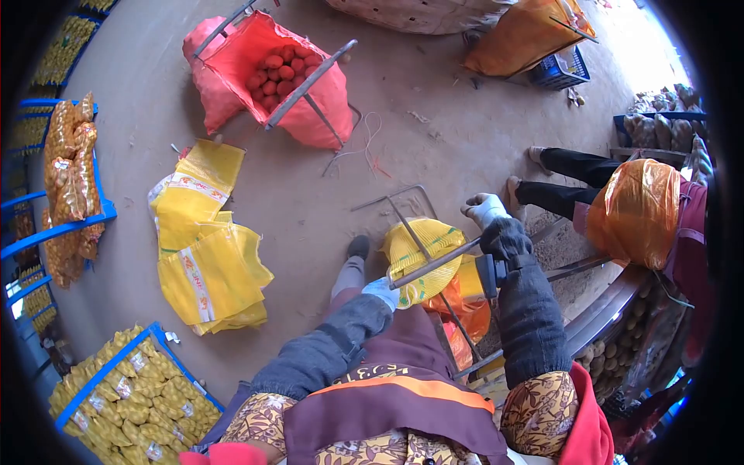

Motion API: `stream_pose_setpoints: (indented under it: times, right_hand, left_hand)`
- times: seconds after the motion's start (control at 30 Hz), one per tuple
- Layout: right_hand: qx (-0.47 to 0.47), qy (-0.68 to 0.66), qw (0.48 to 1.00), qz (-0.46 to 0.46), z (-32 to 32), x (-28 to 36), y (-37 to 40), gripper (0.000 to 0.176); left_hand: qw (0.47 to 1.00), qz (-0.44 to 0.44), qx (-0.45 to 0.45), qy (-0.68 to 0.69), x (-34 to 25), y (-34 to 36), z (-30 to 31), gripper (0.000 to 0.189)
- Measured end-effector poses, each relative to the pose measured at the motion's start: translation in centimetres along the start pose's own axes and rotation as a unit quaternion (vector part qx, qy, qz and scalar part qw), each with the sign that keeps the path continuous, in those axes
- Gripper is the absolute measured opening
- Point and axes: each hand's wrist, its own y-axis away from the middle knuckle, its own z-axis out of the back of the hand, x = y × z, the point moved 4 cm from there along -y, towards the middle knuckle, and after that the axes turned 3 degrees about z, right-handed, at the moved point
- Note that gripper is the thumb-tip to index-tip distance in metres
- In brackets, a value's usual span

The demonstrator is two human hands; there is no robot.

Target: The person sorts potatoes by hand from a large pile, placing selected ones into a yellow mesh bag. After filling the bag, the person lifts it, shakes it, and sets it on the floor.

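Observation:
My left hand (381, 293), in a pale glove, is closed at the near end of a metal bar, at the edge of a yellow mesh bag (425, 246). The bag hangs over the bars of a metal frame (434, 265) in front of my body. Past the frame's far end is my right hand (485, 210), gloved too, its bare fingertips curled together; whatever they hold, if anything, is too small to make out. Orange plastic (471, 310) shows under the mesh bag.
Flat yellow bags (203, 267) lie on the floor to the left. Beyond stands a red sack (314, 116) of red-netted balls on a frame. On the right are a person in an orange apron (632, 213) and a metal-edged trough (608, 310). Filled net bags (136, 391) stand lower left.

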Motion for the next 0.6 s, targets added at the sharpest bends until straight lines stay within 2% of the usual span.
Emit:
stream_pose_setpoints:
  times: [0.03, 0.07, 0.17, 0.2, 0.23, 0.27, 0.3, 0.33, 0.37, 0.43, 0.5, 0.53, 0.57, 0.6]
  right_hand:
    - [-0.033, -0.049, 0.998, 0.031, -0.4, -1.1, -0.3, 0.039]
    - [-0.056, -0.092, 0.993, 0.044, -0.2, 0.0, 1.1, 0.031]
    - [-0.084, -0.165, 0.982, 0.041, 0.0, 1.2, 3.4, 0.026]
    - [-0.131, -0.148, 0.977, 0.086, 0.2, 1.7, 3.8, 0.019]
    - [-0.130, -0.148, 0.977, 0.083, 0.0, 1.6, 3.7, 0.019]
    - [-0.168, -0.233, 0.945, 0.158, 0.5, 2.1, 3.4, 0.019]
    - [-0.203, -0.314, 0.898, 0.231, 0.9, 2.5, 3.1, 0.019]
    - [-0.245, -0.255, 0.900, 0.253, 1.8, 5.4, 3.6, 0.018]
    - [-0.208, -0.350, 0.889, 0.210, 1.1, 7.1, 3.3, 0.025]
    - [-0.215, -0.335, 0.900, 0.176, 1.9, 7.5, 3.6, 0.039]
    - [-0.276, -0.482, 0.792, 0.255, 2.1, 3.9, 4.6, 0.055]
    - [-0.328, -0.444, 0.796, 0.249, 1.9, 0.8, 5.3, 0.063]
    - [-0.354, -0.414, 0.814, 0.201, 0.5, -4.0, 5.4, 0.058]
    - [-0.372, -0.334, 0.858, 0.115, -0.7, -5.9, 7.5, 0.055]
  left_hand:
    - [0.998, 0.013, 0.014, -0.063, -0.2, 0.1, 0.3, 0.038]
    - [0.991, 0.028, 0.028, -0.128, -0.1, 0.1, 0.3, 0.036]
    - [0.988, -0.005, 0.030, -0.149, 0.2, 0.7, -0.1, 0.035]
    - [0.988, -0.004, 0.033, -0.149, 0.5, 0.7, -0.5, 0.035]
    - [0.987, 0.010, 0.064, -0.148, 0.4, 0.9, -0.5, 0.036]
    - [0.984, 0.024, 0.094, -0.147, 0.2, 1.2, -0.5, 0.036]
    - [0.952, -0.083, 0.124, -0.268, -0.5, 2.8, -1.3, 0.041]
    - [0.953, -0.069, 0.153, -0.254, -0.4, 3.5, -2.0, 0.042]
    - [0.950, -0.055, 0.183, -0.246, -0.2, 3.9, -2.4, 0.044]
    - [0.953, -0.068, 0.174, -0.239, -0.3, 3.8, -1.5, 0.046]
    - [0.958, -0.077, 0.171, -0.218, -0.1, 4.3, -1.6, 0.048]
    - [0.957, -0.078, 0.173, -0.218, -0.1, 4.5, -1.6, 0.048]
    - [0.957, -0.078, 0.175, -0.217, -0.3, 4.6, -1.6, 0.048]
    - [0.959, -0.056, 0.177, -0.213, -0.6, 4.6, -1.8, 0.048]
